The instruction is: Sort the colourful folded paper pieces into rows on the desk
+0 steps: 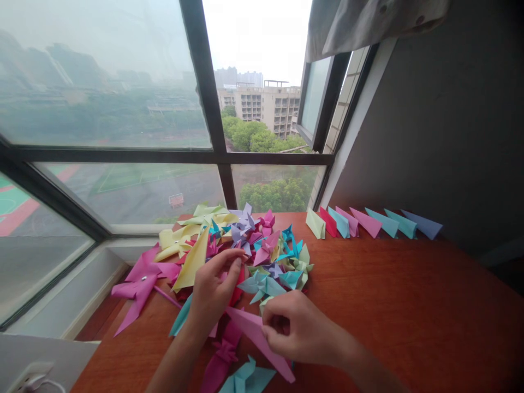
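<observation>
My left hand point(216, 286) is over the left part of a pile of folded paper, with its fingers bent and a small gap between thumb and fingertips; no item shows in it. A yellow folded paper point(192, 262) stands right beside it. My right hand point(301, 330) is closed, thumb against curled fingers, at the edge of a long pink paper plane point(260, 338), which slants down to the right. Around the hands lie paper cranes, such as a light blue crane point(262, 284) and a pink crane point(267, 248). Below them are a magenta folded paper point(223, 355) and a teal crane point(248, 376).
A row of several paper planes point(368, 222) stands along the table's back right edge. A magenta pinwheel point(141, 281) lies at the left. Behind the wooden table point(388, 305) are windows point(270, 158), one pane swung open, and a grey wall point(442, 120) on the right.
</observation>
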### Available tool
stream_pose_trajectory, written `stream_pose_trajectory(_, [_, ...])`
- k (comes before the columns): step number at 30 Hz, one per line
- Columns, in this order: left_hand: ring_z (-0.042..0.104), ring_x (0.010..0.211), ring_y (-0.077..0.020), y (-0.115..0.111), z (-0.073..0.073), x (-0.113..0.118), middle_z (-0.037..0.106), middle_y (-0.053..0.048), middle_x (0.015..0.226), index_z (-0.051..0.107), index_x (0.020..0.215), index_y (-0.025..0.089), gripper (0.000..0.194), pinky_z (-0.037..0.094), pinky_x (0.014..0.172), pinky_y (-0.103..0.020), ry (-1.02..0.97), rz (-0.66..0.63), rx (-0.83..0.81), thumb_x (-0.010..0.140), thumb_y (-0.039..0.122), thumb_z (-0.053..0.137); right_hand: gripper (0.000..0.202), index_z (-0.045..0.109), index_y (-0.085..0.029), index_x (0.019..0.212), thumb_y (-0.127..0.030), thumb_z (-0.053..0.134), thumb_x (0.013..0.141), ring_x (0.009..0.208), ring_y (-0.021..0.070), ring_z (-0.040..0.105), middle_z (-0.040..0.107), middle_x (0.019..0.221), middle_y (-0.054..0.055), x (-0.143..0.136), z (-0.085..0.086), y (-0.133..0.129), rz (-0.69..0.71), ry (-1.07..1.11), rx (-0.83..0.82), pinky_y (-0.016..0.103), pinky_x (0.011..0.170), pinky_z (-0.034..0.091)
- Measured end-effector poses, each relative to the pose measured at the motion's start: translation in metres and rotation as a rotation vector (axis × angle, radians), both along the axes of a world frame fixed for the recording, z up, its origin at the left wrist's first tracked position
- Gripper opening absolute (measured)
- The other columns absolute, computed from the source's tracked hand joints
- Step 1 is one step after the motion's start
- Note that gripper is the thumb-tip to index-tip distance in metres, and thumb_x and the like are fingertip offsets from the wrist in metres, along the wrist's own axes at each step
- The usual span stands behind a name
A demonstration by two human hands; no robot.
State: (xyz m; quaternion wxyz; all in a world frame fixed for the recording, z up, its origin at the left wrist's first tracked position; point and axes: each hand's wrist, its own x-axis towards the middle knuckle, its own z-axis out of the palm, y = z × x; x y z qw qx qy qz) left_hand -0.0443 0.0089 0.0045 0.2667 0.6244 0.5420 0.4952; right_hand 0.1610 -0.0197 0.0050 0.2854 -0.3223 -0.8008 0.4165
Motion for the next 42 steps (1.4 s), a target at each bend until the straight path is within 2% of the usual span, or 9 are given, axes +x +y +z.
stream_pose_trajectory(5, [0.069, 0.089, -0.0206, 0.001, 0.004, -0.006, 0.074, -0.007, 0.101, 0.071, 0.102, 0.018, 0.026, 0.054, 0.079, -0.029, -0.1, 0.062, -0.033, 0.089, 0.038, 0.061, 0.007, 0.061, -0.017, 0.073, -0.017, 0.058, 0.08, 0.057, 0.0074, 0.047, 0.055, 0.065, -0.004, 0.011, 0.007, 0.007, -0.134, 0.2, -0.012, 0.017, 0.053, 0.035])
stream_pose_trajectory(11, [0.067, 0.096, -0.0228, 0.0, 0.007, -0.003, 0.073, -0.008, 0.103, 0.07, 0.103, 0.017, 0.034, 0.052, 0.085, -0.032, -0.138, 0.029, -0.081, 0.094, 0.045, 0.054, 0.01, 0.062, -0.019, 0.08, -0.019, 0.055, 0.087, 0.063, 0.011, 0.054, 0.061, 0.074, -0.001, 0.017, -0.006, 0.021, -0.42, 0.328, 0.071, 0.02, 0.058, 0.045])
stream_pose_trajectory(13, [0.067, 0.094, -0.0223, -0.001, 0.006, 0.001, 0.073, -0.008, 0.101, 0.069, 0.104, 0.016, 0.036, 0.052, 0.082, -0.031, -0.201, -0.026, -0.106, 0.094, 0.047, 0.054, 0.01, 0.062, -0.02, 0.081, -0.018, 0.055, 0.088, 0.066, 0.0123, 0.056, 0.062, 0.074, 0.0, 0.018, -0.009, 0.025, -0.501, 0.329, 0.221, 0.023, 0.061, 0.047])
stream_pose_trajectory(16, [0.067, 0.087, -0.0213, -0.003, 0.005, 0.007, 0.073, -0.009, 0.096, 0.065, 0.111, 0.015, 0.039, 0.053, 0.077, -0.03, -0.342, -0.137, -0.198, 0.092, 0.048, 0.057, 0.011, 0.063, -0.021, 0.084, -0.011, 0.059, 0.087, 0.076, 0.0156, 0.059, 0.065, 0.079, 0.002, 0.02, -0.01, 0.029, -0.551, 0.282, 0.59, 0.029, 0.072, 0.05])
stream_pose_trajectory(19, [0.067, 0.08, -0.0192, -0.005, 0.003, 0.011, 0.073, -0.007, 0.092, 0.058, 0.125, 0.018, 0.045, 0.054, 0.07, -0.028, -0.432, -0.227, -0.318, 0.09, 0.047, 0.061, 0.02, 0.067, -0.021, 0.094, -0.005, 0.065, 0.083, 0.085, 0.0183, 0.061, 0.07, 0.088, 0.003, 0.021, -0.012, 0.029, -0.467, 0.167, 0.877, 0.034, 0.081, 0.052])
stream_pose_trajectory(22, [0.065, 0.075, -0.0159, -0.005, 0.002, 0.012, 0.072, -0.005, 0.092, 0.057, 0.127, 0.02, 0.047, 0.053, 0.068, -0.025, -0.456, -0.207, -0.354, 0.087, 0.044, 0.066, 0.024, 0.068, -0.022, 0.099, -0.005, 0.069, 0.081, 0.093, 0.02, 0.062, 0.072, 0.096, 0.004, 0.021, -0.017, 0.029, -0.394, 0.068, 0.988, 0.035, 0.083, 0.053])
stream_pose_trajectory(28, [0.062, 0.072, -0.0129, -0.002, 0.001, 0.01, 0.071, -0.003, 0.085, 0.068, 0.101, 0.017, 0.03, 0.051, 0.067, -0.021, -0.576, -0.137, -0.313, 0.079, 0.035, 0.076, 0.023, 0.068, -0.022, 0.1, -0.007, 0.069, 0.083, 0.097, 0.0217, 0.062, 0.072, 0.1, 0.005, 0.022, -0.022, 0.033, -0.443, 0.067, 0.989, 0.039, 0.088, 0.053])
stream_pose_trajectory(36, [0.065, 0.071, -0.0141, -0.001, 0.004, 0.01, 0.072, -0.002, 0.081, 0.069, 0.098, 0.016, 0.028, 0.052, 0.066, -0.022, -0.55, -0.088, -0.279, 0.079, 0.035, 0.075, 0.033, 0.061, -0.021, 0.116, -0.015, 0.069, 0.084, 0.099, 0.0229, 0.06, 0.064, 0.106, 0.009, 0.029, -0.017, 0.038, -0.634, 0.234, 0.84, 0.041, 0.085, 0.053])
stream_pose_trajectory(42, [0.07, 0.087, -0.0203, -0.003, 0.007, 0.013, 0.074, -0.006, 0.098, 0.068, 0.106, 0.018, 0.032, 0.057, 0.074, -0.027, -0.392, -0.16, -0.251, 0.08, 0.034, 0.073, 0.018, 0.069, -0.023, 0.097, -0.009, 0.061, 0.088, 0.084, 0.0185, 0.061, 0.068, 0.087, 0.004, 0.028, -0.03, 0.051, -0.518, 0.205, 0.791, 0.035, 0.077, 0.053])
